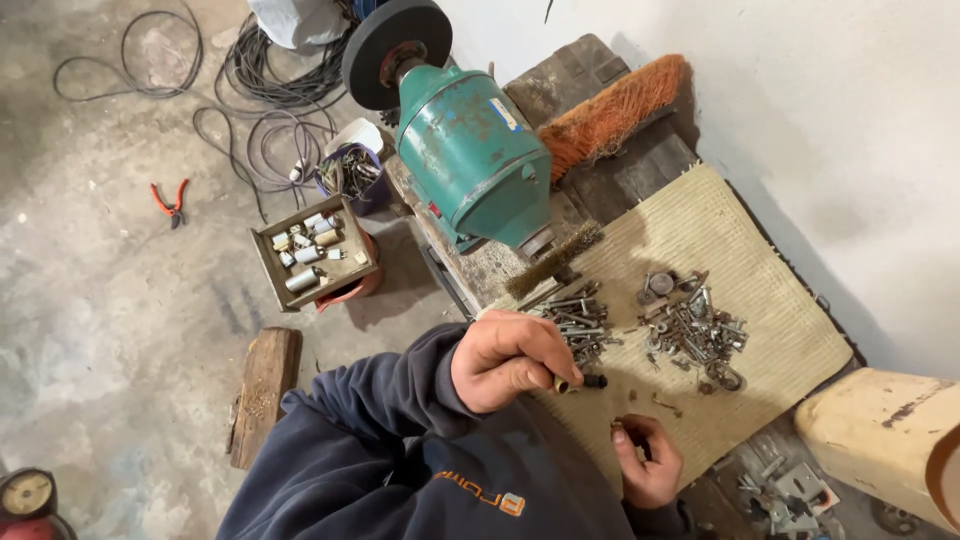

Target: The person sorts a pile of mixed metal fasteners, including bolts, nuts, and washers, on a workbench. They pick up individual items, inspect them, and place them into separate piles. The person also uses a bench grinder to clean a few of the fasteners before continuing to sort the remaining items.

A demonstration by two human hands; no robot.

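Two bolt piles [640,325] on mat [760,270]; left hand [505,360] grips bolt [580,382]; right hand [648,462] pinches small part.

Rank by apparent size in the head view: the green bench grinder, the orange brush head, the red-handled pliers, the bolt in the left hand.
1. Green bench grinder
2. Orange brush head
3. Red-handled pliers, though they lie farther away on the floor
4. Bolt in the left hand

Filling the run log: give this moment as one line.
left hand: holds bolt | right hand: holds small part, unclear | mat: two bolt piles | grinder behind
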